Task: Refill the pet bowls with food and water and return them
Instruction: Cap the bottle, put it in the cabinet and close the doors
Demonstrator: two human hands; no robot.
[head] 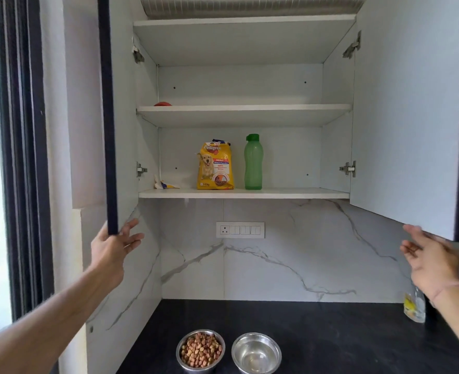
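Two steel bowls stand on the black counter [331, 336]: the left bowl [200, 351] holds brown kibble, the right bowl [256, 353] holds clear water. In the open wall cabinet, a yellow dog food bag [215, 166] and a green water bottle [253, 163] stand side by side on the bottom shelf. My left hand [115, 249] touches the lower corner of the left cabinet door [107, 117], thumb and fingers either side of its edge. My right hand [430, 260] is just under the lower edge of the right door [411, 109], fingers spread, holding nothing.
A small crumpled wrapper [166, 184] lies at the left of the bottom shelf, and a red item [162, 103] sits on the middle shelf. A switch panel [240, 229] is on the marble backsplash. A clear bottle with a yellow label [414, 306] stands at the counter's right.
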